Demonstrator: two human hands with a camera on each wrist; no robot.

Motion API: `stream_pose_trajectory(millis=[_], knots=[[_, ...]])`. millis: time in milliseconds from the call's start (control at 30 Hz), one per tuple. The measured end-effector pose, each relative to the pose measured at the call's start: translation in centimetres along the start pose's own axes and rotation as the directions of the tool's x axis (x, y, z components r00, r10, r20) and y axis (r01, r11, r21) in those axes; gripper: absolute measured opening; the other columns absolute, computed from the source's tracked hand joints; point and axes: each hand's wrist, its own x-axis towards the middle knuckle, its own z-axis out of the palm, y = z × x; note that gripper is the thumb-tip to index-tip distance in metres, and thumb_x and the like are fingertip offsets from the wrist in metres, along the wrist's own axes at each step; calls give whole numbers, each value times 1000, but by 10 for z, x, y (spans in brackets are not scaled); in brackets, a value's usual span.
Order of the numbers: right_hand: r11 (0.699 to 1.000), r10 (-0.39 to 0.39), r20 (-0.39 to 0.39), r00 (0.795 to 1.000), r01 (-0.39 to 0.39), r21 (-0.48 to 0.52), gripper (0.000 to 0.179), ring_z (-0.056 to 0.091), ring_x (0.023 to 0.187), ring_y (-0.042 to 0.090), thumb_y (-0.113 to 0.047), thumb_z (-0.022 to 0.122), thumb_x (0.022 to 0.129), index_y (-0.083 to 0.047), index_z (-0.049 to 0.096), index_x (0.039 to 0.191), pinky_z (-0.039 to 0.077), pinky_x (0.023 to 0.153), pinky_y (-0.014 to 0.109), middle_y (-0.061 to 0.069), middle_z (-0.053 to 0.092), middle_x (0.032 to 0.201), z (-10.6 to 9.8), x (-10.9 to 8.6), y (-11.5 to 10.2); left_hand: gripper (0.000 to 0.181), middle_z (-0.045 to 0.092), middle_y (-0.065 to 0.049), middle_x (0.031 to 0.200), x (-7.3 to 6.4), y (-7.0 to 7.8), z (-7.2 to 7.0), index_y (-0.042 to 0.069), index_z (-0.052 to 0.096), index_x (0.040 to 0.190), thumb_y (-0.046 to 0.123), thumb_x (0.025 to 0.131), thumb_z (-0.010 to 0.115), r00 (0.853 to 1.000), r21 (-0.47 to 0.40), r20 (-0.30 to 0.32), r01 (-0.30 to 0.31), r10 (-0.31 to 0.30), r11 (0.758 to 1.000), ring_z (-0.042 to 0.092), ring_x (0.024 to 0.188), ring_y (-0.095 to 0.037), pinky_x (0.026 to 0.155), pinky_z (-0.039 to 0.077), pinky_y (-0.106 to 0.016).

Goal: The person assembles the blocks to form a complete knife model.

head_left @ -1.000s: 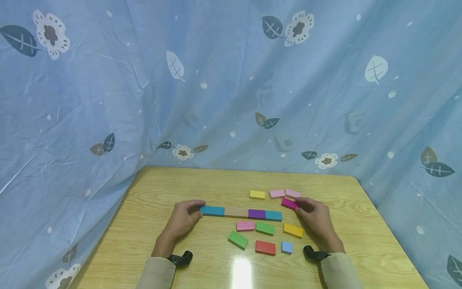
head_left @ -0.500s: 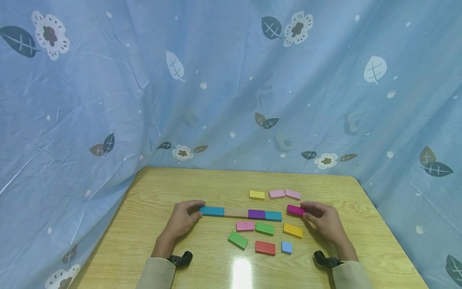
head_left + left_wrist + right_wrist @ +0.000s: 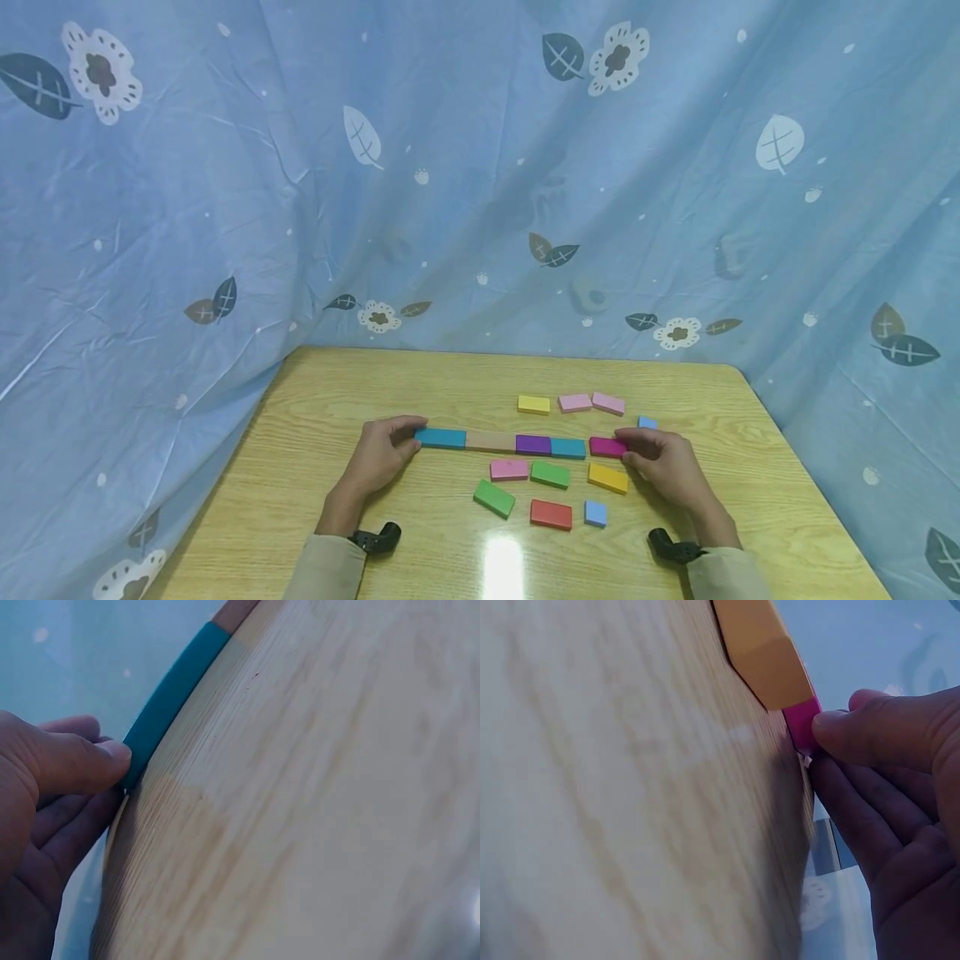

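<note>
A straight row of blocks lies across the table: a teal-blue block (image 3: pixel 441 438) at the left end, a tan block (image 3: pixel 491 442), a purple block (image 3: pixel 533 445) and a shorter blue block (image 3: pixel 568 448). My left hand (image 3: pixel 382 450) pinches the left end of the teal-blue block, its thumb on the near side in the left wrist view. At the other end, my right hand (image 3: pixel 666 463) pinches a magenta block (image 3: pixel 607 447) between thumb and fingers. That block lines up with the row, a narrow gap from the blue one. In the right wrist view an orange block (image 3: pixel 769 664) partly hides it.
In front of the row lie a pink block (image 3: pixel 510 470), two green blocks (image 3: pixel 551 475), a red block (image 3: pixel 551 514) and a small blue block (image 3: pixel 596 513). Behind it are a yellow block (image 3: pixel 534 405), two pale pink blocks (image 3: pixel 575 403) and another blue block (image 3: pixel 647 422).
My right hand has brought the magenta block from near the pale pink blocks rightward and toward me, then left into line with the row. My left hand has stayed put.
</note>
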Motion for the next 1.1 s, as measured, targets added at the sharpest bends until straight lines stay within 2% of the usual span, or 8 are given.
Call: stream_pose_trajectory(millis=[267,633,1100], knots=[[1000,1,27,1000,0,-26,35,78,109,13,1,81,96,-10,81,129,63,87,19,8,82,124,4,0,-4,39,78,-5,134,1,1,0,11,79,133,-2,96,80,1000,14,-1,4,-4,1000,72,131,-29,113,59,-50],[1000,0,40,999,0,9,36,79,110,16,4,79,95,-8,80,129,65,85,20,10,81,125,9,0,-9,39,77,-7,136,0,3,0,11,79,134,-1,97,80,1000,16,2,15,-15,1000,70,134,-31,115,57,-52],[1000,3,32,999,-3,-14,36,79,114,23,3,80,95,-8,80,129,63,88,17,10,81,126,10,0,-11,39,78,-7,135,1,3,0,11,79,133,-3,96,79,1000,17,0,20,-20,1000,72,132,-31,113,58,-51]])
